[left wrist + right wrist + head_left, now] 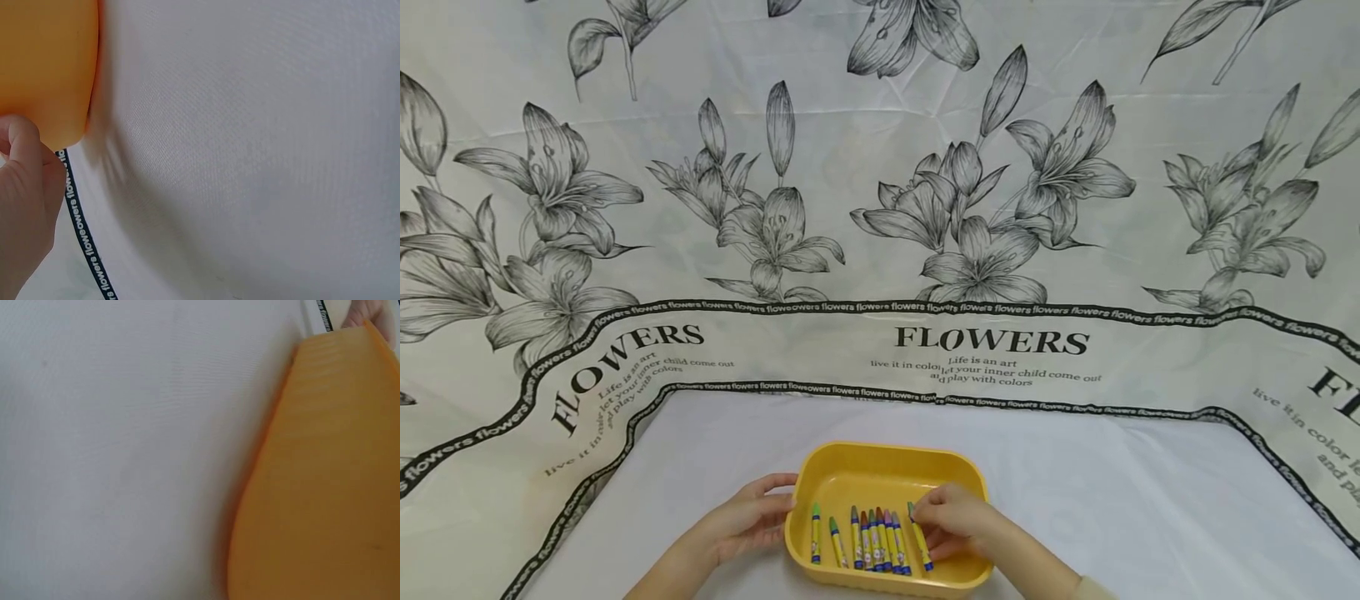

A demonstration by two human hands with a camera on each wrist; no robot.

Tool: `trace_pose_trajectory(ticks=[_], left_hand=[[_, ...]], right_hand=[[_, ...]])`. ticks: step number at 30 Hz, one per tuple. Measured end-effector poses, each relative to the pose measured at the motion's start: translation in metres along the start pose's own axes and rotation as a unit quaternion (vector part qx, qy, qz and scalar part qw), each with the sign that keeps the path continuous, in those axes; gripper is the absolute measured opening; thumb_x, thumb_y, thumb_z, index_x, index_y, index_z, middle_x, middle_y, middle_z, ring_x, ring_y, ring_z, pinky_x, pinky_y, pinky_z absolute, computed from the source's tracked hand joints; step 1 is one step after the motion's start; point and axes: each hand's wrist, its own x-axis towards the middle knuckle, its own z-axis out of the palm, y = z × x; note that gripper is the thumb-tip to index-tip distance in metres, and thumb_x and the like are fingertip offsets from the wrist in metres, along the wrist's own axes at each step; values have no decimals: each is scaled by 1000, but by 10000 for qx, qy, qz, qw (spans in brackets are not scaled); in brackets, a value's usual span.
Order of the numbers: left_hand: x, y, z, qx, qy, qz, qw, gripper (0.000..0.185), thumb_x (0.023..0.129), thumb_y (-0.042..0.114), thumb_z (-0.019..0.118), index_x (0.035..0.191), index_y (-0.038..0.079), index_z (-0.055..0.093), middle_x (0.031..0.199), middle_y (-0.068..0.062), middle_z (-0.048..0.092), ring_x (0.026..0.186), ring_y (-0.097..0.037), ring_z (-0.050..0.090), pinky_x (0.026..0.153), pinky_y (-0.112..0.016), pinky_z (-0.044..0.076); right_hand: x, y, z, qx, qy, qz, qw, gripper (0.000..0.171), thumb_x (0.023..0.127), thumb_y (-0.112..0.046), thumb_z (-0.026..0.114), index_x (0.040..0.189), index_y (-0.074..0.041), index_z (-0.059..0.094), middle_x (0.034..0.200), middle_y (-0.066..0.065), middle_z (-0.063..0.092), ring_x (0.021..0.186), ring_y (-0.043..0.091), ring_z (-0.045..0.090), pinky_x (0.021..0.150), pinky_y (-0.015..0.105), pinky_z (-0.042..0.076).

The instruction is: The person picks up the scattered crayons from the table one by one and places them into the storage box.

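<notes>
A yellow plastic tray (850, 467) sits on the white table near the front edge. Several crayons (872, 542) lie side by side on its floor. My left hand (748, 521) grips the tray's left rim, fingers curled against the wall; the left wrist view shows this hand (25, 200) pressed to the tray's outer wall (44, 62). My right hand (951, 521) reaches inside the tray, its fingers curled on the rightmost crayon (923, 550), a yellow one with a green tip. The right wrist view shows only the tray's outer wall (325, 487) and a fingertip (375, 312) past it.
White cloth (1112, 500) covers the table around the tray. A flower-printed sheet (880, 208) with a black lettered border hangs behind and curves round both sides.
</notes>
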Motion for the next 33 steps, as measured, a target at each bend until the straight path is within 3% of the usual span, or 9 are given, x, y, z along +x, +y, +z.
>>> trace_pose_trajectory(ticks=[3,8,16,23,33], left_hand=[[-1,-1,0,-45,-71,46,10000,58,89,7,58,139,0,29,111,-12,54,86,-16,55,72,-26,52],[-2,-1,-1,-92,-185,94,9997,58,89,7,58,138,-1,29,110,-12,54,86,-15,56,72,-26,52],[-3,0,-1,-59,-184,103,9998,58,89,7,58,138,-1,29,111,-12,55,87,-15,56,73,-26,52],[-2,-1,-1,-112,-239,121,9996,56,89,6,57,138,-1,30,108,-11,54,86,-15,55,72,-25,52],[-1,1,-1,-47,-116,56,9999,57,89,7,58,138,1,31,109,-11,55,86,-15,55,71,-25,52]], right_hand=[[3,5,8,-183,235,36,9996,11,88,-6,57,87,4,61,64,4,57,48,9,53,49,23,52],[4,7,13,35,380,62,9993,11,87,-6,56,88,4,60,61,3,54,47,8,51,47,21,50],[-1,2,8,463,-25,-53,9989,17,86,-9,57,94,6,57,65,4,56,51,9,54,49,21,51],[-16,-10,-16,775,-687,-234,9943,28,88,-15,59,104,8,58,74,6,60,60,12,61,60,27,55],[-41,-10,-69,1104,-806,-407,9898,23,89,-13,58,107,2,57,80,5,63,67,10,63,65,26,55]])
